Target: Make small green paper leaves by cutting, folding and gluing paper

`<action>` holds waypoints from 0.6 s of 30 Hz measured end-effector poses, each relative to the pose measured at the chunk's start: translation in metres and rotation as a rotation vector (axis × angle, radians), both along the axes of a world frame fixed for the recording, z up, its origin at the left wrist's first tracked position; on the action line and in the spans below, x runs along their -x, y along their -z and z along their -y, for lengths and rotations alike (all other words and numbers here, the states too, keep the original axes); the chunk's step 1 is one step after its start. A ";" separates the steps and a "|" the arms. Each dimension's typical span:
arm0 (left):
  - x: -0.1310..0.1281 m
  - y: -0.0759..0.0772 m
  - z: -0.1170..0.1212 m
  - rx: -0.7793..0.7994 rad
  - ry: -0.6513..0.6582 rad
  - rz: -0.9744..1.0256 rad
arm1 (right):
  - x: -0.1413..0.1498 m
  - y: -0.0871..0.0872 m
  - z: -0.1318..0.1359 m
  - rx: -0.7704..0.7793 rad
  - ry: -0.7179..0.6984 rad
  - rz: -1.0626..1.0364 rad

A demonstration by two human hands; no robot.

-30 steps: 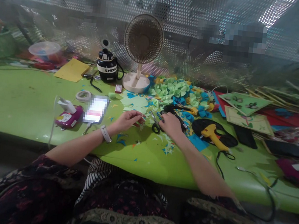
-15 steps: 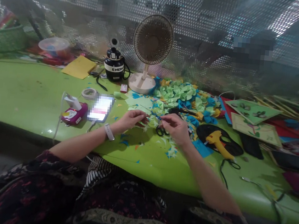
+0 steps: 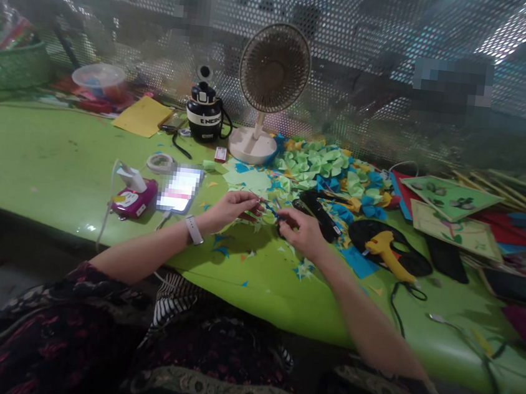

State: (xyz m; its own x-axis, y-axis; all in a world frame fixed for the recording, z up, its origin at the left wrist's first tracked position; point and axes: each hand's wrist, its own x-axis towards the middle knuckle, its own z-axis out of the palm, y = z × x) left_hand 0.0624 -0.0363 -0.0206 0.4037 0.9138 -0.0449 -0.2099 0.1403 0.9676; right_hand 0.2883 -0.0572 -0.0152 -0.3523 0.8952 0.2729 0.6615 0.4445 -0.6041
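Two bare hands come close together over the green table (image 3: 222,271) in the head view. The right hand (image 3: 304,231) pinches what looks like a small blue piece (image 3: 271,210), which sits between the hands. The left hand (image 3: 237,209) has its fingers narrowed beside it; whether they grip anything, I cannot tell. Beyond, a heap of folded paper (image 3: 316,163) looks already shaped, while flat green paper (image 3: 247,179) seems unworked. The blue piece appears unfinished; how much remains is unclear.
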 end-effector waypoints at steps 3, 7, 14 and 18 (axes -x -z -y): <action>0.000 0.000 0.000 0.006 0.018 0.001 | -0.001 -0.002 -0.001 -0.093 -0.019 0.148; -0.001 -0.001 0.002 0.014 0.030 0.011 | 0.000 -0.004 0.002 -0.099 -0.020 0.273; -0.003 0.004 0.003 0.053 0.058 0.035 | 0.008 -0.002 0.006 -0.023 -0.077 0.333; -0.004 0.009 0.000 0.070 0.079 0.039 | 0.011 -0.003 0.008 0.009 -0.097 0.393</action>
State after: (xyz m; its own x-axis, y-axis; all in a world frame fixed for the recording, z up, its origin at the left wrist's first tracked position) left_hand 0.0663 -0.0367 -0.0296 0.4770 0.8743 -0.0900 -0.2330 0.2245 0.9462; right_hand 0.2776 -0.0651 -0.0117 -0.5112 0.8544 0.0930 0.7980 0.5121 -0.3178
